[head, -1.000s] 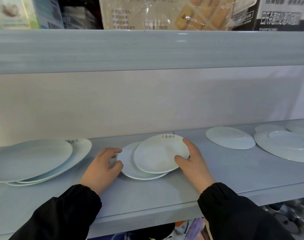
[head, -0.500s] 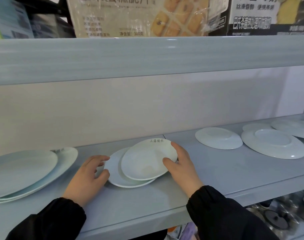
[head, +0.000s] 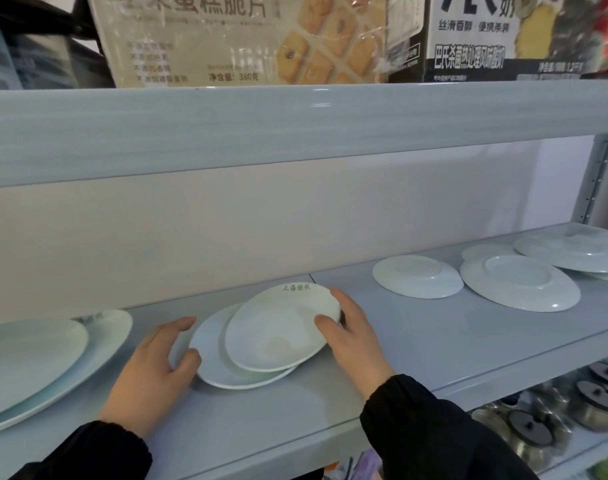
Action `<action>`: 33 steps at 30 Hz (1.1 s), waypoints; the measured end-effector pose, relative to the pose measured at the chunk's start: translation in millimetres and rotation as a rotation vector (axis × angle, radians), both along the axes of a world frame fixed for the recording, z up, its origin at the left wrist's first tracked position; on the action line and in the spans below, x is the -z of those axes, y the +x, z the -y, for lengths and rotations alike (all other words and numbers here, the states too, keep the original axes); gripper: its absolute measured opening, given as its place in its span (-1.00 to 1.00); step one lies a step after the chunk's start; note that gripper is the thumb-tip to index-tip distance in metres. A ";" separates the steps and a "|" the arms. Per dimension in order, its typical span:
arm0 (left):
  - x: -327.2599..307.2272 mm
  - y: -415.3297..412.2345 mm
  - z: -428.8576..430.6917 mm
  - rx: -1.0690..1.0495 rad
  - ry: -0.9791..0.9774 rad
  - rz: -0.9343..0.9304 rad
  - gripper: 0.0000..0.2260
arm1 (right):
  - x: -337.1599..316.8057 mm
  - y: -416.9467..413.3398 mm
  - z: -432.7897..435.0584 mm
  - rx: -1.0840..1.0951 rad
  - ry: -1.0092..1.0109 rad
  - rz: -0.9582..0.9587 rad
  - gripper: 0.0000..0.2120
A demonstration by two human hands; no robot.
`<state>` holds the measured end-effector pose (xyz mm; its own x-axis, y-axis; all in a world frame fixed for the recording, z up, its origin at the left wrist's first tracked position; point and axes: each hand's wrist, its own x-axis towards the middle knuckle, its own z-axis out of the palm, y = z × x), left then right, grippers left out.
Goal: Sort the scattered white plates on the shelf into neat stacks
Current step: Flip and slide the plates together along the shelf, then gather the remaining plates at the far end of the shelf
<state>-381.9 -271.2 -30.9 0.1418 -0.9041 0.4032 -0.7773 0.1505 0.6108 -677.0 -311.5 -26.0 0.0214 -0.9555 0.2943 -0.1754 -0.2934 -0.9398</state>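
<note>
Fingers (head: 340, 300) of the right hand (head: 352, 341) pinch the rim of the top plate (head: 278, 337), and the left hand (head: 150, 375) curls round the bottom plate (head: 209, 358) on the shelf (head: 434, 344).

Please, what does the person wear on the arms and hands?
The left hand and the right hand are bare: no gloves, no ring or watch shows. The left sleeve and the right sleeve are long and black, gathered at the wrist.

Small plate (head: 281, 332) atop lower plate (head: 212, 355), mid-shelf (head: 416, 344).
</note>
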 end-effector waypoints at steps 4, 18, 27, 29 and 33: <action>-2.8 -4.9 -1.6 0.026 -0.027 -0.010 -0.57 | -0.4 -0.9 -1.9 0.015 0.014 -0.005 -0.68; -2.9 -2.8 -9.7 0.103 -0.096 -0.024 -0.59 | -3.4 2.7 -16.4 0.183 0.099 0.084 -0.50; -5.0 2.8 -13.9 0.173 -0.153 -0.019 -0.56 | -3.5 -10.6 -30.7 0.337 0.038 0.081 -0.58; -4.7 2.1 -16.2 0.178 -0.150 -0.026 -0.60 | -2.4 -28.5 -34.9 0.356 0.045 -0.002 -0.55; -7.5 2.4 -16.9 0.183 -0.133 -0.007 -0.61 | -1.2 -84.8 -37.4 0.408 0.039 -0.245 -0.50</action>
<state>-379.5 -254.2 -23.4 -0.0164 -0.8537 0.5206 -0.7254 0.3685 0.5814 -761.8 -274.1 -24.8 -0.2933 -0.9106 0.2911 -0.4866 -0.1199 -0.8654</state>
